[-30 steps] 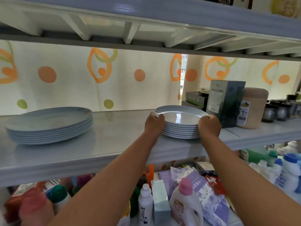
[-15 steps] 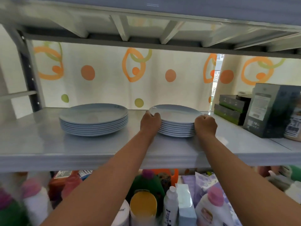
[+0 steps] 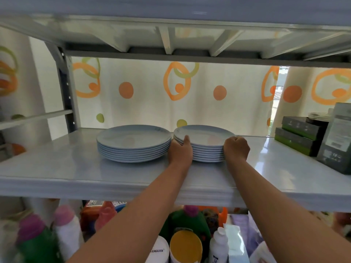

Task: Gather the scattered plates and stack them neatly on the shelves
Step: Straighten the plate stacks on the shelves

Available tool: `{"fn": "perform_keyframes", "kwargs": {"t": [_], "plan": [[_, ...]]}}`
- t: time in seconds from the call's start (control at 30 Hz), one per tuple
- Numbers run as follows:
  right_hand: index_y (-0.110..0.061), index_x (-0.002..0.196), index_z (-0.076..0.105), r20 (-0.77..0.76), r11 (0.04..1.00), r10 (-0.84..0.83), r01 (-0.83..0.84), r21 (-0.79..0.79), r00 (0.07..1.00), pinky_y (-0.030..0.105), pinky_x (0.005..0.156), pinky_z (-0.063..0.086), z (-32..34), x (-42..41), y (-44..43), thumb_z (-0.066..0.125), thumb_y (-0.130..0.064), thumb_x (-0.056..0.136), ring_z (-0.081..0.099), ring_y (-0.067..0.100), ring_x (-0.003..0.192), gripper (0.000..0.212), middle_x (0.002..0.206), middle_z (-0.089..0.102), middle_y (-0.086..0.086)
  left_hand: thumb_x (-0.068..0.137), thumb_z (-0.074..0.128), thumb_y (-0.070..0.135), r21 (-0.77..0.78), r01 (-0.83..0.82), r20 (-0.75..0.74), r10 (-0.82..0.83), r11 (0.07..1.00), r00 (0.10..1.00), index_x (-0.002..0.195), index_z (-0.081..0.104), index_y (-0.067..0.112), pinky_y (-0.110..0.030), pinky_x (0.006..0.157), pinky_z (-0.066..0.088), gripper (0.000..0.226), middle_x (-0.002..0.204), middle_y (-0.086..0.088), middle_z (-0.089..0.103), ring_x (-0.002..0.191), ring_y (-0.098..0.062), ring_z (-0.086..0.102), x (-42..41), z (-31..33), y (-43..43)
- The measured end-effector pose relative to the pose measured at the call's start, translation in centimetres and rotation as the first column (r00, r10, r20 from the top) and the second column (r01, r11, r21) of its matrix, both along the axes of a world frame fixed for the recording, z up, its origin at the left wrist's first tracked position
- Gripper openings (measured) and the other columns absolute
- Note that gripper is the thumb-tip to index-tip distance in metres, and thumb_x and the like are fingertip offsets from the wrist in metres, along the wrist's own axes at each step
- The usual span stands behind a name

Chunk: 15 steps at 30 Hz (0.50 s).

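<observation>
Plates in a smaller stack (image 3: 204, 144) are gripped from both sides on the middle shelf (image 3: 76, 173). The left hand (image 3: 180, 151) is wrapped around the stack's left edge, its fingers (image 3: 186, 139) curled over the top rim; the right hand (image 3: 236, 149) is pressed against the right edge with fingers clenched around the rims. A grip on opposite sides looks chosen so that the whole pile can be shifted as one block without any plate slipping out of line.

Just to the left, a wider stack (image 3: 133, 143) of pale plates is seen resting on the same shelf, so close that the left hand is squeezed into the gap between the two piles. Whether the rims touch behind the hand cannot be told. Both piles are kept well back from the front lip, probably for safety.

Off to the right, dark boxes (image 3: 302, 135) are stored, well apart from the plates. Bottles (image 3: 186, 243) are crowded on the shelf below, beneath the outstretched arms. Placement appears nearly done; only a release is judged to be left for this pile.
</observation>
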State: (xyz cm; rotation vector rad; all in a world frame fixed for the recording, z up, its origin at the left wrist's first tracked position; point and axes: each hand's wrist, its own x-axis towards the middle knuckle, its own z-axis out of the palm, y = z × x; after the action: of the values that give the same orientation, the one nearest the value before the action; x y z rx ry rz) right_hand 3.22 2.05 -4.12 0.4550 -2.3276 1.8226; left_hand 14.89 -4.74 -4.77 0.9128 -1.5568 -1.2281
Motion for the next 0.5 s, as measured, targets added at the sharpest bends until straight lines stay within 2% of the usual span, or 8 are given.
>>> {"fn": "perform_keyframes", "kwargs": {"t": [0.13, 0.3, 0.37, 0.43, 0.5], "plan": [[0.007, 0.121, 0.054, 0.017, 0.999, 0.022, -0.022, -0.027, 1.0, 0.04, 0.099, 0.04, -0.3, -0.4, -0.2, 0.028, -0.011, 0.093, 0.052, 0.039, 0.116, 0.042, 0.124, 0.058, 0.026, 0.093, 0.052, 0.033, 0.04, -0.04, -0.029, 0.041, 0.998, 0.999, 0.125, 0.055, 0.002, -0.037, 0.098, 0.046, 0.045, 0.125, -0.015, 0.062, 0.115, -0.03, 0.058, -0.3, -0.3, 0.1], [0.003, 0.123, 0.054, 0.03, 0.997, 0.059, -0.057, -0.059, 0.998, 0.037, 0.102, 0.036, -0.6, -0.5, -0.4, 0.028, -0.011, 0.093, 0.048, 0.038, 0.121, 0.042, 0.128, 0.056, 0.024, 0.095, 0.047, 0.035, 0.07, -0.053, -0.053, 0.057, 0.996, 0.997, 0.126, 0.055, 0.003, -0.039, 0.098, 0.047, 0.046, 0.124, -0.014, 0.063, 0.114, -0.03, 0.058, -0.6, -0.9, 0.6], [0.003, 0.116, 0.056, 0.028, 0.994, 0.094, -0.092, -0.062, 0.995, 0.036, 0.1, 0.037, -0.7, -0.4, -0.4, 0.028, -0.012, 0.094, 0.049, 0.037, 0.119, 0.039, 0.127, 0.056, 0.023, 0.095, 0.046, 0.036, 0.098, -0.02, -0.06, 0.026, 0.995, 0.998, 0.126, 0.056, 0.003, -0.038, 0.096, 0.049, 0.046, 0.122, -0.013, 0.064, 0.112, -0.029, 0.059, -0.4, -0.8, 0.1], [-0.003, 0.101, 0.054, 0.022, 0.992, 0.114, -0.112, -0.066, 0.993, 0.034, 0.093, 0.037, -0.8, -0.4, -0.3, 0.028, -0.012, 0.094, 0.05, 0.037, 0.117, 0.028, 0.125, 0.057, 0.024, 0.094, 0.047, 0.036, 0.105, 0.021, -0.051, -0.016, 0.994, 0.999, 0.123, 0.058, 0.003, -0.037, 0.093, 0.049, 0.046, 0.118, -0.013, 0.065, 0.109, -0.029, 0.06, -0.1, -0.8, -0.5], [-0.008, 0.097, 0.051, 0.01, 0.991, 0.107, -0.106, -0.081, 0.994, 0.033, 0.086, 0.035, -0.9, -0.3, -0.4, 0.028, -0.012, 0.094, 0.052, 0.037, 0.114, 0.023, 0.122, 0.058, 0.026, 0.092, 0.051, 0.035, 0.1, 0.064, -0.057, -0.059, 0.993, 0.997, 0.122, 0.058, 0.002, -0.035, 0.09, 0.048, 0.045, 0.117, -0.012, 0.065, 0.108, -0.027, 0.06, 0.4, -0.7, -0.9]]}}
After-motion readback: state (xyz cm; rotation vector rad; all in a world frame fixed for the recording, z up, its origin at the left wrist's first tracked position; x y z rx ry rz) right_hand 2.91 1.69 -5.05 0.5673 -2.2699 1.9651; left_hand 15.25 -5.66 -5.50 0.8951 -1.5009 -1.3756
